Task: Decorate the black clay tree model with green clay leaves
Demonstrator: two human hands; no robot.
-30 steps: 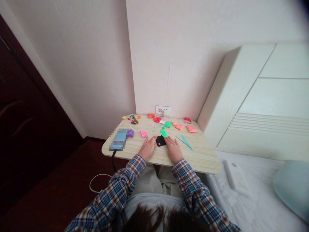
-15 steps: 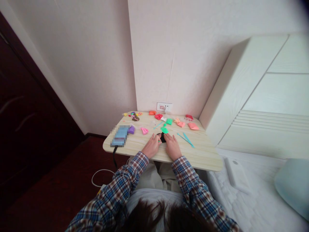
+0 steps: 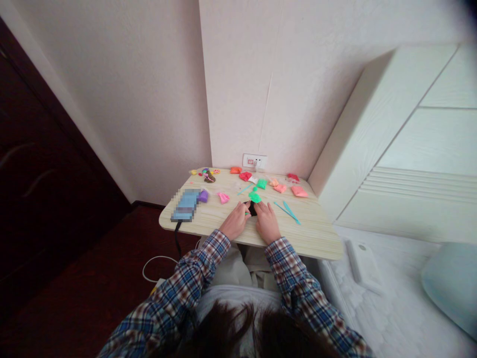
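Observation:
Close to the near side of the table, my left hand (image 3: 236,220) is closed, its fingers curled around a small green piece (image 3: 247,214) that barely shows. A flat black round thing (image 3: 254,209) lies between my hands, partly covered by them. My right hand (image 3: 267,223) rests with fingers stretched out flat, fingertips on the black thing's right side. Just beyond lies a flat bright green clay-like piece (image 3: 255,197), with a small green ball (image 3: 255,189) behind it.
Turquoise modelling tools (image 3: 291,213) lie to the right. A purple packet (image 3: 203,196), a pink packet (image 3: 223,198) and a blurred-out phone-like device (image 3: 187,205) are on the left. Several coloured packets, such as a green one (image 3: 262,184), line the back. A wall socket (image 3: 255,161) is behind the table.
The camera view has shifted slightly, so the table sits a little higher. My hands stay around the black thing, with only slight finger movement.

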